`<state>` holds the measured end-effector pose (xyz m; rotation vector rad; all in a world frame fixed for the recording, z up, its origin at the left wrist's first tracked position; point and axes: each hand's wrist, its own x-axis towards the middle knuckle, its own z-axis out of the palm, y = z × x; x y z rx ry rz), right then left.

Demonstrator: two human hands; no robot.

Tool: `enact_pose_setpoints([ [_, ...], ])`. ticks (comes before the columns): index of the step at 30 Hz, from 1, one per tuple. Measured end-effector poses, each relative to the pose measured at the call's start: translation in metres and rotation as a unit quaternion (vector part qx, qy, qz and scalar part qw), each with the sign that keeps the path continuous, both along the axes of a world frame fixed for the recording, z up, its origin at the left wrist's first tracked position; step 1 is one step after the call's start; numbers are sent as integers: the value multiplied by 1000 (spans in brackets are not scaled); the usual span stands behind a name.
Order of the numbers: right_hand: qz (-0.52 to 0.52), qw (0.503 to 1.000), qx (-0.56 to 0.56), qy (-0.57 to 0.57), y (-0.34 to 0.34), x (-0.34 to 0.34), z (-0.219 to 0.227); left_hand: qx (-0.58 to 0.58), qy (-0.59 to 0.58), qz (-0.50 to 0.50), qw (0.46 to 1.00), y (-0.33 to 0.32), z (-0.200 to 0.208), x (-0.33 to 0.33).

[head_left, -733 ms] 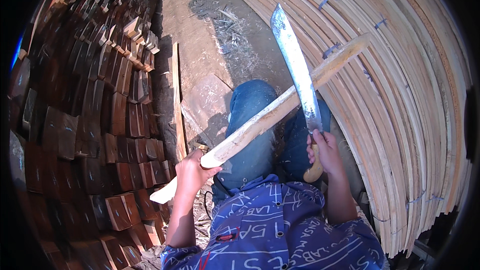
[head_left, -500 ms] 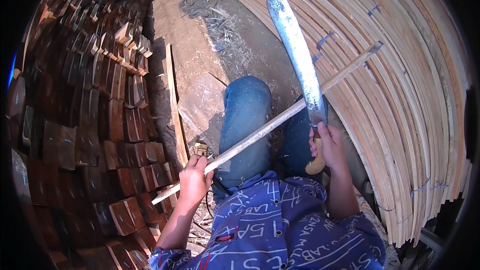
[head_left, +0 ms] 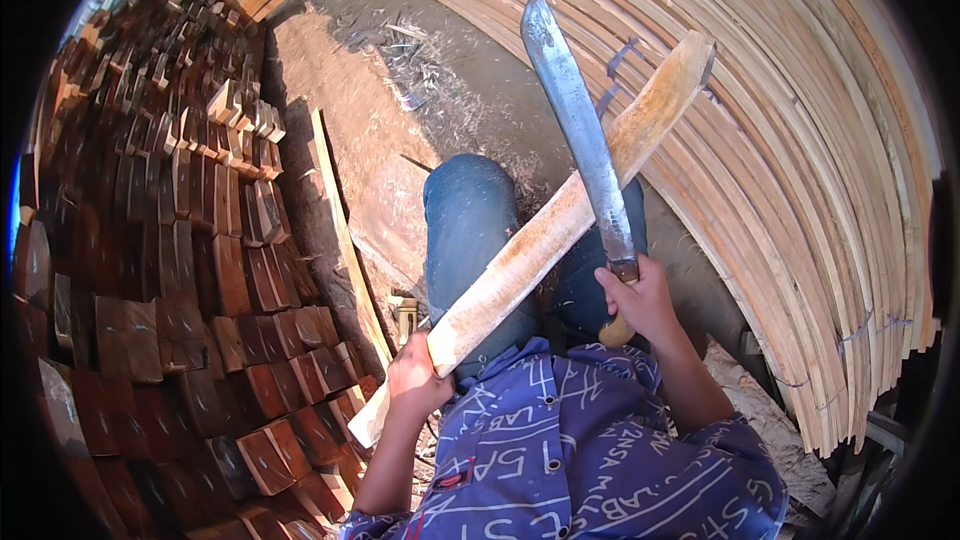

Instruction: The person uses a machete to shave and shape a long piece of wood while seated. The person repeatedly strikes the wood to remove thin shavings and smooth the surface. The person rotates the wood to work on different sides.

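Note:
My left hand [head_left: 416,377] is closed round the near end of a pale wooden board [head_left: 540,242]. The board slants up and to the right across my knees, its broad face turned up and its far end over the stacked strips. In my right hand [head_left: 638,302] is a machete [head_left: 582,105], gripped by its wooden handle. Its long, scuffed steel blade points up and a little left, crossing in front of the board; whether blade and wood touch, I cannot tell. Part of the handle is hidden behind my fingers.
Dark brown wood blocks [head_left: 190,330] are piled along the left. Long pale strips [head_left: 780,180], tied in bundles, curve along the right. A thin wooden strip [head_left: 340,230] lies on the ground by the pile. Shavings [head_left: 440,70] litter the dirt ahead.
The board has been turned from its narrow edge to its broad face. My left hand has moved slightly right and down; the machete has shifted a little left and down.

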<state>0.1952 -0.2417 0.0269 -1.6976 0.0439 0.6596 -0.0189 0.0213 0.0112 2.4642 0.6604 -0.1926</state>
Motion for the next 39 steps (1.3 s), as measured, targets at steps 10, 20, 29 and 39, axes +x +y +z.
enact_pose_setpoints([
  [10,77,896,-152,-410,3,11,2,-52,14,-2,999,-3,-10,15],
  [20,258,783,-267,-499,37,45,9,-81,36,-2,996,1,-14,12],
  [29,234,766,-315,-509,30,61,17,-58,-1,3,998,-3,-16,12],
  [39,43,751,-477,-454,-34,111,51,-42,-16,-6,999,2,-25,3],
])
